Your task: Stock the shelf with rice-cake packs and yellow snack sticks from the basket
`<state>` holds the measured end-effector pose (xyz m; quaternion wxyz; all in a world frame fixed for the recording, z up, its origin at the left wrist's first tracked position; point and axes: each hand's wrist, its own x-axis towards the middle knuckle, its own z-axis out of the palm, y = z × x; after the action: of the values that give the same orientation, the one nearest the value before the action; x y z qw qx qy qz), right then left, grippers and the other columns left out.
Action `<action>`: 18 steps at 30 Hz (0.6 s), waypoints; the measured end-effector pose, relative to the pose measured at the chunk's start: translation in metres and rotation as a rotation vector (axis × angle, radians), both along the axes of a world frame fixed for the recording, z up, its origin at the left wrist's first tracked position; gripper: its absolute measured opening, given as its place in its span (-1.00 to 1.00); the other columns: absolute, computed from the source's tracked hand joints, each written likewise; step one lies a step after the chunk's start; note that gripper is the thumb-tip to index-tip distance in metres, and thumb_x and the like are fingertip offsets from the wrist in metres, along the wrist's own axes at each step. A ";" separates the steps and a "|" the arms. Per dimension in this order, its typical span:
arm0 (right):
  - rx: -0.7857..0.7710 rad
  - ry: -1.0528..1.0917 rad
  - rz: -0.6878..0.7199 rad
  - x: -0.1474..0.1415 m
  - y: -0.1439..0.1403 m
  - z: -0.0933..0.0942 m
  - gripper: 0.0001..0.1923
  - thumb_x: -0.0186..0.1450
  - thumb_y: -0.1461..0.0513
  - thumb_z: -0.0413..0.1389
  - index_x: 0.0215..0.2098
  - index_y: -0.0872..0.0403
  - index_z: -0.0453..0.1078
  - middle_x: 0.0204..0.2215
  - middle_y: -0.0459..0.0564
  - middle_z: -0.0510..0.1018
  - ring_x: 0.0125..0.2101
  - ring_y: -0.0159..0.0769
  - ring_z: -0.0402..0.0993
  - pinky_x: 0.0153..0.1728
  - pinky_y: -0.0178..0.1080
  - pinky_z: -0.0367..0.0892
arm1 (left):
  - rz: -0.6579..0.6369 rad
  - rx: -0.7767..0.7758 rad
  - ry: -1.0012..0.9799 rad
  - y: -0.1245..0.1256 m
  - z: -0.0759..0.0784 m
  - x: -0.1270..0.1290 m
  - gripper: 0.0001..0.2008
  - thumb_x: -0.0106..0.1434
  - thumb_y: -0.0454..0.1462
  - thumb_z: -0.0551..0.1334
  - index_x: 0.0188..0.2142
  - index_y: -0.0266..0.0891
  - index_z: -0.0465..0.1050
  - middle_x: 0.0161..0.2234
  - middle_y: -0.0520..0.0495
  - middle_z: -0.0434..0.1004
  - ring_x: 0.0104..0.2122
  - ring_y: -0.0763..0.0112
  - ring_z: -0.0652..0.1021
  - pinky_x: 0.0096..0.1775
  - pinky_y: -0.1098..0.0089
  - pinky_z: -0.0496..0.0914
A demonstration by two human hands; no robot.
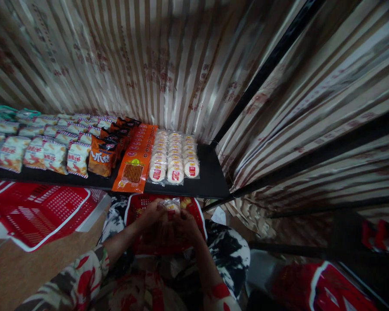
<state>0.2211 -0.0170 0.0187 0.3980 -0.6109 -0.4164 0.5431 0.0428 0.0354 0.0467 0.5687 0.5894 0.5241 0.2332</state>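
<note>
Above a red basket [203,224] on my lap, my left hand [153,212] and my right hand [187,222] both grip a clear packet of round white crackers [171,206]. My left fingers close on its left edge, my right fingers on its right. Parts of both hands' fingers are dim and hard to make out. Yellowish packets [185,202] lie in the basket behind my hands. On the black shelf ahead, matching cracker packets [175,170] stand in three rows, beside flat orange packs [132,168] with a window of brown sticks.
Orange snack bags [101,157] and several rows of white snack bags [78,157] fill the left of the shelf [210,181]. Red baskets [52,207] sit on the floor at left. Black poles [266,73] and a striped curtain [181,56] bound the back and right.
</note>
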 end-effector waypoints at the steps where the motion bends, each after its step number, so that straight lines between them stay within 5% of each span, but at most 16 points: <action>1: -0.024 0.076 -0.017 0.001 0.000 0.001 -0.63 0.00 -0.01 0.21 -0.33 0.05 0.42 -0.45 -0.11 0.54 -0.44 -0.32 0.42 -0.40 -0.30 0.33 | 0.004 0.006 0.010 0.000 -0.001 0.002 -0.70 0.12 -0.13 0.16 -0.22 -0.29 0.36 -0.39 0.01 0.50 -0.40 0.41 0.47 -0.36 0.44 0.34; 5: -0.051 0.200 -0.052 0.005 0.002 0.011 -0.59 -0.07 -0.01 0.29 -0.36 0.07 0.42 -0.48 -0.15 0.52 -0.45 -0.36 0.41 -0.39 -0.33 0.30 | 0.004 0.054 0.000 0.000 -0.005 0.011 -0.80 0.13 -0.15 0.13 -0.40 -0.27 0.32 -0.52 0.08 0.39 -0.49 0.48 0.40 -0.44 0.48 0.27; 18: -0.001 0.092 -0.144 0.031 0.014 0.057 -0.44 -0.10 -0.14 0.27 -0.30 0.08 0.52 -0.45 -0.03 0.59 -0.40 -0.20 0.50 -0.29 -0.16 0.40 | 0.069 0.123 -0.009 0.013 0.014 0.050 -0.90 0.19 -0.24 0.11 -0.37 -0.23 0.33 -0.47 0.09 0.43 -0.47 0.53 0.42 -0.40 0.52 0.30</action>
<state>0.2522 -0.0026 0.0755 0.4545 -0.6139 -0.3523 0.5408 0.0924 0.0488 0.0608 0.5254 0.6037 0.5265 0.2870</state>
